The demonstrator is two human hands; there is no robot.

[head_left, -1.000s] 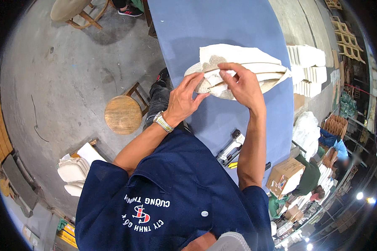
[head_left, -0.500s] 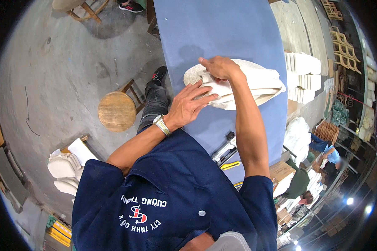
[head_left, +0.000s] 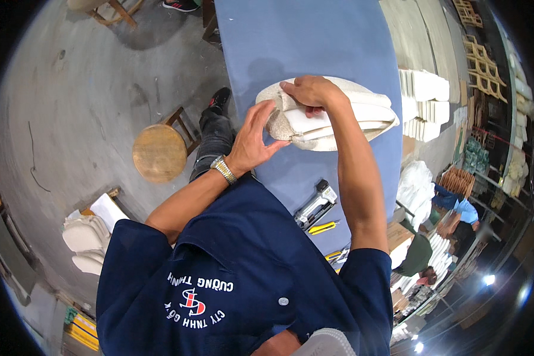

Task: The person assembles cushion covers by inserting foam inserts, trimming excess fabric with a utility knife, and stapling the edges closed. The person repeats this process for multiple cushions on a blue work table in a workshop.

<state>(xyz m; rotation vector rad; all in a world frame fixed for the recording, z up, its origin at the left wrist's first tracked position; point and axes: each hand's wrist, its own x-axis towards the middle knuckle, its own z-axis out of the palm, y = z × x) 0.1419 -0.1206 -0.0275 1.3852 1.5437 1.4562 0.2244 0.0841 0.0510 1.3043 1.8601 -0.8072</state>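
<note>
A cushion (head_left: pixel 317 123), white padding partly wrapped in beige fabric, lies on the blue-topped table. My left hand (head_left: pixel 254 141) cups its left end, thumb on the near edge and fingers on the far side of the curve. On top of the cushion, my right hand (head_left: pixel 315 93) pinches the beige fabric near that end, thumb pointing left and fingers curled under. The right fingertips are partly hidden in the fold. Closer to my body, a staple gun (head_left: pixel 316 204) and a yellow utility knife (head_left: pixel 323 227) rest on the table.
The blue table (head_left: pixel 302 35) stretches away from me. Stacks of white foam pads (head_left: pixel 424 104) stand beyond its right edge. A round wooden stool (head_left: pixel 159 153) is on the floor to the left, with cushions (head_left: pixel 84 234) nearer. Other people work at the far right.
My left hand has slid left off the top of the cushion to its end, opening thumb from fingers. My right hand stays on the fabric. The view has shifted slightly.
</note>
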